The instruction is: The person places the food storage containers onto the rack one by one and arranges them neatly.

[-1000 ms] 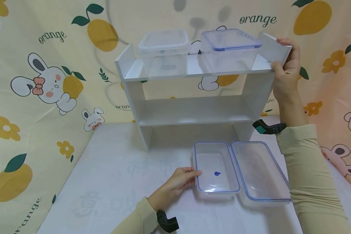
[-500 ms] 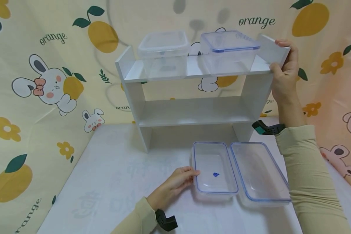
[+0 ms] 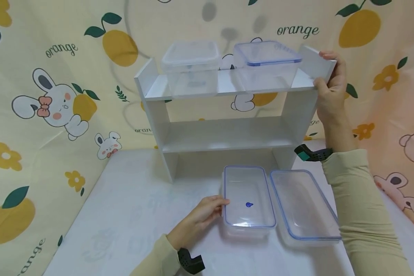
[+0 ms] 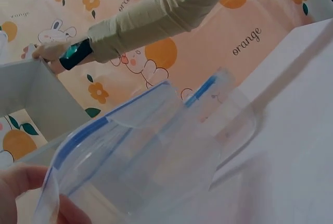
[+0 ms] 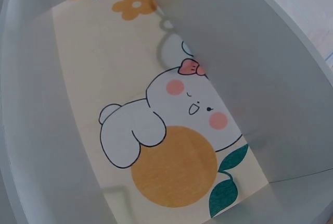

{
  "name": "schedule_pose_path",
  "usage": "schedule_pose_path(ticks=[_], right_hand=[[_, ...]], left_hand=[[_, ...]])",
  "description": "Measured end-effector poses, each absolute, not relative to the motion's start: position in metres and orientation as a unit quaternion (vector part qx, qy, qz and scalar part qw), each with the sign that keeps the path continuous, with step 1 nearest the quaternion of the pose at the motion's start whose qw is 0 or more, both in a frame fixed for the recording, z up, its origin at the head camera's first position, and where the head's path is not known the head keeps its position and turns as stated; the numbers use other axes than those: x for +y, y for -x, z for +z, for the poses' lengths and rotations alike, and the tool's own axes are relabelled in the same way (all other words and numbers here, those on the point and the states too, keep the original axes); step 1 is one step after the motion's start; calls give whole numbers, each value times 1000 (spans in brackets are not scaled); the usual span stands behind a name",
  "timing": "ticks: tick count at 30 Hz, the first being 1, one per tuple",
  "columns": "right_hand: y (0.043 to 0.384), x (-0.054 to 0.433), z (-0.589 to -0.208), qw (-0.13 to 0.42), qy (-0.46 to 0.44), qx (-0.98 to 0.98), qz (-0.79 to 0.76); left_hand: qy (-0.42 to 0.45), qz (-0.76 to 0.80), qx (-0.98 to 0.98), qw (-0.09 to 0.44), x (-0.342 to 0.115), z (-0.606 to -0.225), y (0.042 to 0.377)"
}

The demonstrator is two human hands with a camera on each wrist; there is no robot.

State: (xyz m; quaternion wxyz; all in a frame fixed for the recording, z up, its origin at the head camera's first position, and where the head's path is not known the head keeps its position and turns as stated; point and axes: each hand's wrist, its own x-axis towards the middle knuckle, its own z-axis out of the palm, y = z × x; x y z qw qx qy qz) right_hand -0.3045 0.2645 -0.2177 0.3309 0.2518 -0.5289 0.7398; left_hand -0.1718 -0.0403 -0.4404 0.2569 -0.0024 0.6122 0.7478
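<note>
In the head view my left hand [image 3: 207, 212] pinches the left rim of a clear rectangular food container [image 3: 250, 184] with a blue-edged lid and a small blue mark. The left wrist view shows the thumb and a finger [image 4: 26, 177] on either side of the container's blue edge [image 4: 83, 138]. My right hand [image 3: 332, 90] grips the top of the right side panel of a white shelf unit [image 3: 224, 134], thumb in front and fingers over the edge. From the right wrist, only the shelf's inside panels [image 5: 250, 73] and the backdrop behind show.
Another blue-rimmed container [image 3: 307, 207] lies close to the right on the white table [image 3: 124, 214]. On the shelf's top board stand a white-lidded container [image 3: 191, 69] and a blue-lidded one [image 3: 267, 67]. A patterned cloth backdrop [image 3: 62, 161] hangs behind.
The container in my left hand has shifted slightly left and toward the shelf, widening its gap to the right-hand container. My right hand keeps its grip on the panel. The head view has shifted a little.
</note>
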Motion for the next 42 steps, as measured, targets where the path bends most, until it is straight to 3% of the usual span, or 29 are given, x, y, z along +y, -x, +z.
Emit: schedule_pose_path(ticks=[42], right_hand=[[303, 264, -219, 330, -251, -528, 741]], left_hand=[[-41, 753, 608, 248, -56, -405, 167]])
